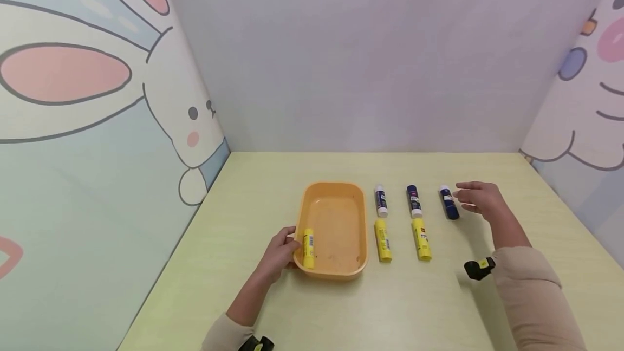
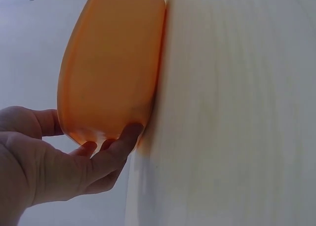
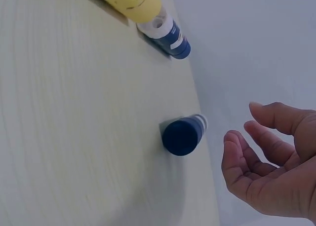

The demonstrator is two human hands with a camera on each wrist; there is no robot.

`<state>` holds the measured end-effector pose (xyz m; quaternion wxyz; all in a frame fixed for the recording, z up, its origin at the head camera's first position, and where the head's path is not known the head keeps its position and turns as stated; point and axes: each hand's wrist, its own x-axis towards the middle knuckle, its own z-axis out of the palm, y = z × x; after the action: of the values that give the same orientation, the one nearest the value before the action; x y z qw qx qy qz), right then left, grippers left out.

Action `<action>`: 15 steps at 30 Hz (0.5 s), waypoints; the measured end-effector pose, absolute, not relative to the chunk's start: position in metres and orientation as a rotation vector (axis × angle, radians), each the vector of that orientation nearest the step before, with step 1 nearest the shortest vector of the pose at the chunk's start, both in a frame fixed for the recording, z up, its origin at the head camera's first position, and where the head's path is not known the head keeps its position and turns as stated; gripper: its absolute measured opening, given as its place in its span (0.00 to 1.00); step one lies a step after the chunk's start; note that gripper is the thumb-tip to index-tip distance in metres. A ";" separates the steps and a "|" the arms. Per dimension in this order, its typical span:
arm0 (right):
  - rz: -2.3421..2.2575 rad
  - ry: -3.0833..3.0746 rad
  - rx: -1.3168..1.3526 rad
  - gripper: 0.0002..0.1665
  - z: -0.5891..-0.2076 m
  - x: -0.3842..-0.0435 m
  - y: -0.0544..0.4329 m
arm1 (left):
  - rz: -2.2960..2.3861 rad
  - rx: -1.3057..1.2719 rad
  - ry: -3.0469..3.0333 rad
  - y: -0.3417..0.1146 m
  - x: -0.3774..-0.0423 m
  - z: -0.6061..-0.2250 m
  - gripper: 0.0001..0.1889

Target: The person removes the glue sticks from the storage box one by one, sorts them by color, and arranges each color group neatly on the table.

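My left hand [image 1: 277,256] holds the orange plastic tray [image 1: 341,226] at its left side, thumb at the rim and fingers against the outer wall, as the left wrist view shows. Inside the tray, a yellow glue stick [image 1: 309,249] lies along the left wall. Just right of a navy glue stick [image 1: 449,203] with a white end, my right hand [image 1: 480,199] hovers with loosely bent fingers. In the right wrist view, a gap separates those fingers from the same navy glue stick [image 3: 182,136], and nothing is in the hand.
Between the tray and my right hand lie two more navy-and-white glue sticks, a left one [image 1: 381,201] and a middle one [image 1: 414,201]. Nearer me are two yellow glue sticks, one by the tray [image 1: 383,240] and another [image 1: 421,239]. Walls enclose the pale table [image 1: 361,313].
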<state>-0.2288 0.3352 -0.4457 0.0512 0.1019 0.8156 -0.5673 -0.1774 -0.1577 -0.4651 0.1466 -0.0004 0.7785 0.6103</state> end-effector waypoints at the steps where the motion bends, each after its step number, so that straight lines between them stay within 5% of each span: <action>1: -1.723 2.485 0.302 0.38 -0.444 -0.227 0.334 | 1.759 0.000 2.243 -0.158 -0.177 -0.465 0.25; 15: -1.638 2.516 0.193 0.37 -0.421 -0.205 0.305 | 1.779 0.000 2.229 -0.159 -0.175 -0.464 0.25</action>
<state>-0.2049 0.3047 -0.4208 0.0668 0.0639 0.8345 -0.5432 -0.1749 -0.1588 -0.4644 0.1444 0.0000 0.7734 0.6173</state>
